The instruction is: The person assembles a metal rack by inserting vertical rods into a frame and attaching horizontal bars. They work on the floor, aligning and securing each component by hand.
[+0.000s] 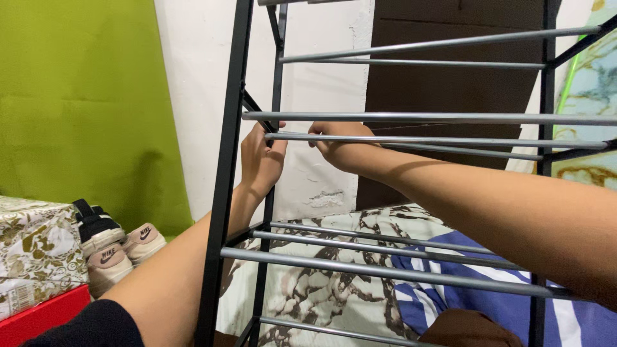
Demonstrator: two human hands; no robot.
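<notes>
A black metal rack frame (225, 186) with grey horizontal rods (385, 273) stands right in front of me. My left hand (260, 160) reaches through the frame and grips the black rear upright (277, 77) where a grey rod (450, 139) meets it. My right hand (337, 146) is closed around that same grey rod, just to the right of the joint. Both forearms pass between the upper and lower rods.
A green wall panel (83, 103) is on the left, a white wall behind the rack. A pair of beige shoes (119, 247) sits next to a floral box (35, 250) on a red box (38, 315). Marbled bedding (334, 295) and blue striped cloth (488, 302) lie below.
</notes>
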